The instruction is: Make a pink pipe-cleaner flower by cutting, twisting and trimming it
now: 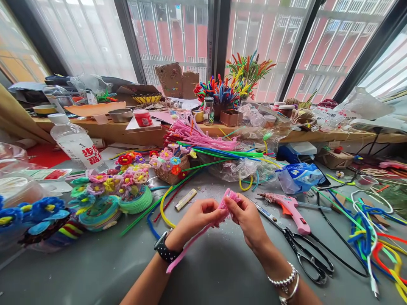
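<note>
Left hand (197, 218) and right hand (247, 214) both pinch pink pipe cleaner (224, 202) over bench (210, 275), tail hanging leftward. Likely bending step; next bend seems to need steady fingertips.

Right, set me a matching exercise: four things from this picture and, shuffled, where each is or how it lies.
Things:
1. pink fuzzy craft strand
2. pink plastic glue gun
3. clear plastic bottle with white cap
4. black-handled metal scissors

Places and states:
A. lying with finger loops toward the person
B. on the left, beyond the multicoloured fuzzy flowers
C. pinched in the left hand and right hand
D. lying on its side, nozzle pointing left

Pairs: 1-C, 2-D, 3-B, 4-A
</note>
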Motion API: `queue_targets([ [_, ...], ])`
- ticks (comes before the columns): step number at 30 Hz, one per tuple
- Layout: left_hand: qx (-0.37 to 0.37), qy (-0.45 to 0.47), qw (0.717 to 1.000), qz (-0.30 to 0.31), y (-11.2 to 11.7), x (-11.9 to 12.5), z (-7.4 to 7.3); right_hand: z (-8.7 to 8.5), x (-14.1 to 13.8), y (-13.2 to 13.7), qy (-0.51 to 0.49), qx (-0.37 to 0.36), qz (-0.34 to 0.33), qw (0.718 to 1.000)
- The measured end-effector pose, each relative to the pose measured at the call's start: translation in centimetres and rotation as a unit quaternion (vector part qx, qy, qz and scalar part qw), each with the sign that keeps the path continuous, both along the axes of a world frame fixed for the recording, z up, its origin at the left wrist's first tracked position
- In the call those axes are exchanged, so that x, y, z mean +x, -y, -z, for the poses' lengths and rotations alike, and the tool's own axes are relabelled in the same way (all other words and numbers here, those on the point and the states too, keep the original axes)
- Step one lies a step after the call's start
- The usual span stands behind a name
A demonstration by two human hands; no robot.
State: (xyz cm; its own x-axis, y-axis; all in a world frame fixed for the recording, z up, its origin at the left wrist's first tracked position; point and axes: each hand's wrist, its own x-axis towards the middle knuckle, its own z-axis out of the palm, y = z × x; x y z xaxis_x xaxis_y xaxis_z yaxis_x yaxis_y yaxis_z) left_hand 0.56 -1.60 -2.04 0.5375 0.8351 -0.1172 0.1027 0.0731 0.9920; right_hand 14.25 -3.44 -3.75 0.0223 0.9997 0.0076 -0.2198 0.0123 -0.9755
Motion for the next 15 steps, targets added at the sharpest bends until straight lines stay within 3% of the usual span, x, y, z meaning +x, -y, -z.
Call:
queue_targets([
  [4, 0.019, -0.055, 0.998, -0.007, -0.1, -0.2, 0.2, -0.1, 0.1, 0.0, 0.049, 0.014, 0.027, 0.998],
  [9, 0.007, -0.076, 0.997, 0.029, 0.0, -1.0, -0.3, -0.8, 0.7, -0.2, 0.058, -0.015, -0.063, 0.996],
  [12, -0.025, -0.049, 0.997, 0.051, -0.1, -1.5, -0.8, -0.9, 0.9, -0.2, 0.051, 0.0, -0.068, 0.996],
  [15, -0.084, 0.049, 0.995, 0.019, -0.5, -1.9, -0.9, -0.9, 1.1, -0.4, -0.018, -0.005, -0.034, 0.999],
])
